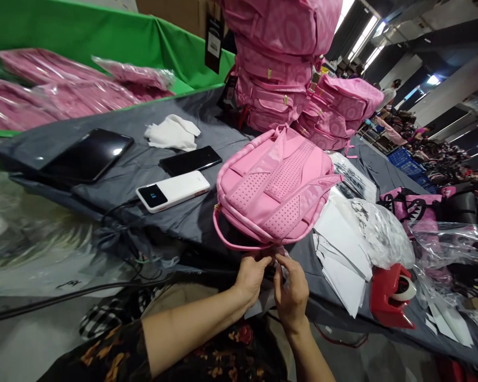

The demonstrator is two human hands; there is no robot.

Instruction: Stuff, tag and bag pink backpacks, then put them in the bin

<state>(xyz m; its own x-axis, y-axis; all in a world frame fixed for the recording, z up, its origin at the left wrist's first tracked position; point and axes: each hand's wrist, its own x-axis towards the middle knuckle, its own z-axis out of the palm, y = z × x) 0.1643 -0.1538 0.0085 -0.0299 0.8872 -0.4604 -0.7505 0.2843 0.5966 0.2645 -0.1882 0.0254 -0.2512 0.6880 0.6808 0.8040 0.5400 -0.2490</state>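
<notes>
A pink backpack [276, 185] lies on the grey-covered table with its perforated back panel and shoulder straps facing up. At its near edge, my left hand [250, 280] and my right hand [292, 292] are close together, fingers bent and pinched. A small pinkish bit shows between the fingertips, right under the bag's edge; I cannot make out what it is or whether it belongs to the backpack. A pink loop [227, 239] curves out from the bag's near left side, above my left hand.
Left of the bag lie a white power bank [179, 190], a black phone [191, 161], a dark tablet [90, 154] and a white cloth [173, 132]. Stacked pink backpacks [274, 74] stand behind. Right are white papers [340, 254], a plastic bag [386, 233] and a red tape dispenser [384, 297].
</notes>
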